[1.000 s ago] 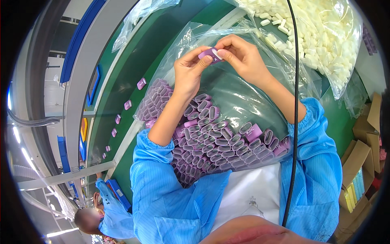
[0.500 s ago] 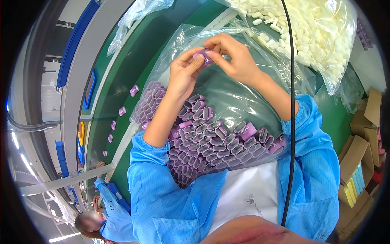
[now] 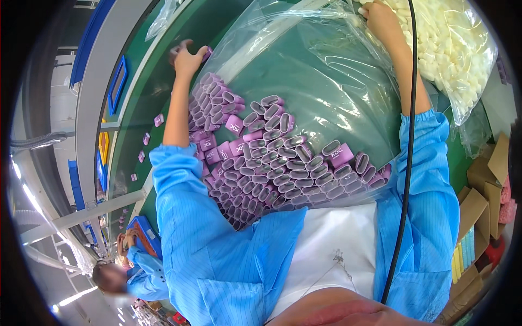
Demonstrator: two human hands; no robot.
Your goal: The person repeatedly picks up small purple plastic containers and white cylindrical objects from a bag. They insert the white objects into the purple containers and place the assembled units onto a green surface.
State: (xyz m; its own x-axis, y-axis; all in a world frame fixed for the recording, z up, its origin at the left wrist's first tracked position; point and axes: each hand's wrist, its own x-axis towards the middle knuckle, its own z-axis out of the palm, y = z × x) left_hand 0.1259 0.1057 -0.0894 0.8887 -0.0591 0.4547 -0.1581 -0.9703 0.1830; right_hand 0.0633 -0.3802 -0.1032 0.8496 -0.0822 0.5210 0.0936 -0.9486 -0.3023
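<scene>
My left hand (image 3: pixel 187 58) reaches to the far left over the green surface. Its fingers are smeared by motion, and a small purple oval sleeve (image 3: pixel 206 53) shows at its thumb side; whether it is gripped I cannot tell. Up at the top edge, my right hand (image 3: pixel 380 20) has its fingertips drawn together beside the cream-white blocks (image 3: pixel 435 43); what is between them is too small to make out. Between my arms, a clear plastic bag (image 3: pixel 326 76) lies spread with many purple oval sleeves (image 3: pixel 283 157) on it, most with their hollow ends facing up.
Purple pieces (image 3: pixel 158 120) sit in a row along the green strip at left. A black cable (image 3: pixel 409 163) hangs in front of my right arm. Cardboard boxes (image 3: pixel 478 217) stand at right. At lower left, a co-worker's hands (image 3: pixel 128 239) are beside a blue tray (image 3: pixel 144 231).
My hands were together on a purple sleeve and have parted: the left went to the far left, the right up to the white blocks. The row of purple pieces appears shifted in view.
</scene>
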